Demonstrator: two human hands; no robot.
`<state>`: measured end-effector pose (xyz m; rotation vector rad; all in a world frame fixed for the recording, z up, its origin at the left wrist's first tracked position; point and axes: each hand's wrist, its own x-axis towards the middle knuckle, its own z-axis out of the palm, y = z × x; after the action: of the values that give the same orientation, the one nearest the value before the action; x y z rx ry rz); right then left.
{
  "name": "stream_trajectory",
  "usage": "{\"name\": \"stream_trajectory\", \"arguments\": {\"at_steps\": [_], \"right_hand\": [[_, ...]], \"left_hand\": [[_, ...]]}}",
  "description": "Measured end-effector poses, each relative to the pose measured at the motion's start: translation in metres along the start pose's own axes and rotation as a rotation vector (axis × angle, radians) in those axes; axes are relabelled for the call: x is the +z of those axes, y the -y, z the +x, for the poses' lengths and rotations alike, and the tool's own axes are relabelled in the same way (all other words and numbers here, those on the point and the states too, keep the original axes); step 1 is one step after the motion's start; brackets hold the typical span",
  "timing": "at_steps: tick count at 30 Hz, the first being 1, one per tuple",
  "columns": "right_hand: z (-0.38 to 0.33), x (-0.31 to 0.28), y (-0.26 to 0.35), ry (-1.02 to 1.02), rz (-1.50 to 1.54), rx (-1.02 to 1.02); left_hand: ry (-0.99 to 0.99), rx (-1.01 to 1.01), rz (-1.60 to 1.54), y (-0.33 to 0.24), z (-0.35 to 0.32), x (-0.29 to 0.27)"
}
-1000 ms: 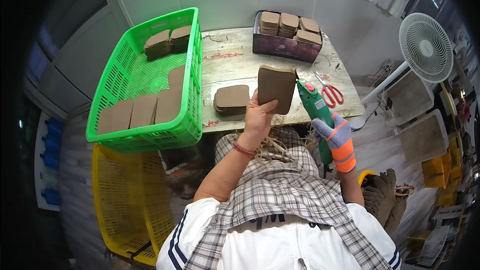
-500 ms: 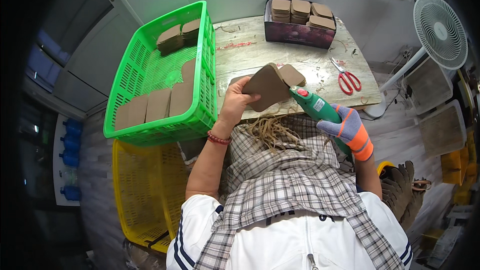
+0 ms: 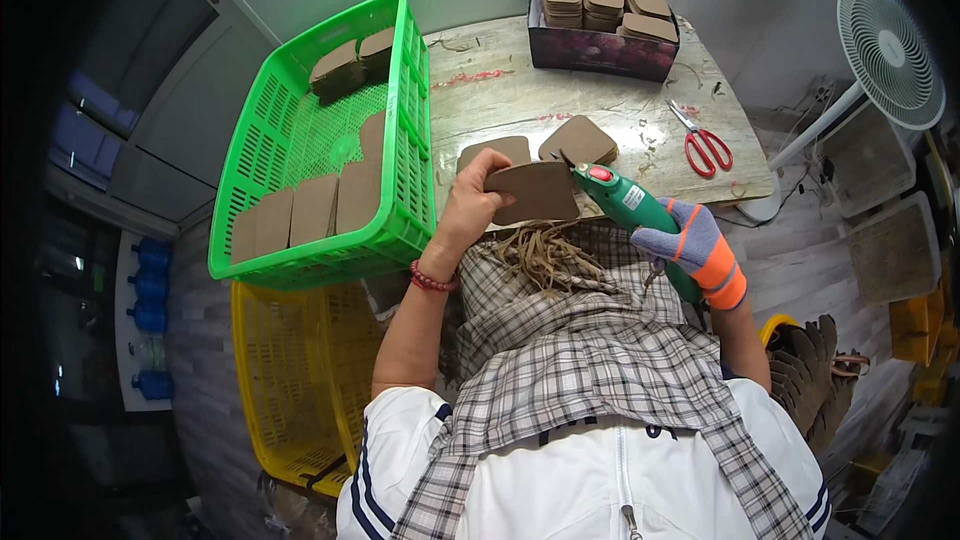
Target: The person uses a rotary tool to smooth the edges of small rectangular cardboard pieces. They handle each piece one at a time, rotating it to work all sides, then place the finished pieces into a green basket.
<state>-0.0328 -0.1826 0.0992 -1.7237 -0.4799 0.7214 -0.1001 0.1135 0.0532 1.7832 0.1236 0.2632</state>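
Brown pad, held up by the near edge of the table, is pinched between the left hand's thumb and fingers. The right hand (gloved, grey and orange) wraps round a green power tool, its tip by the pad's right corner; whether they touch, I can't tell.

The bare left hand pinches a flat, brown, round-cornered sheet; the right hand, in a grey-and-orange glove, grips a green handheld tool, its dark tip near the sheet's upper right corner. Red-handled metal scissors lie on the pale wood-grain table, right of a green plastic basket holding brown stacks.
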Motion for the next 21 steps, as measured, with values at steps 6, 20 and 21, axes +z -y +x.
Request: {"name": "stream_trajectory", "arguments": {"at_steps": [6,20,21], "right_hand": [[0.005,-0.006,-0.01,0.028,0.005,-0.02],[0.011,-0.008,-0.013,0.122,0.036,0.054],[0.01,-0.008,-0.013,0.12,0.023,0.062]], "left_hand": [[-0.12,0.009,-0.096,-0.004,0.006,-0.013],[0.112,-0.09,-0.262,-0.001,0.023,-0.02],[0.127,-0.105,-0.244,-0.001,0.024,-0.018]]}}
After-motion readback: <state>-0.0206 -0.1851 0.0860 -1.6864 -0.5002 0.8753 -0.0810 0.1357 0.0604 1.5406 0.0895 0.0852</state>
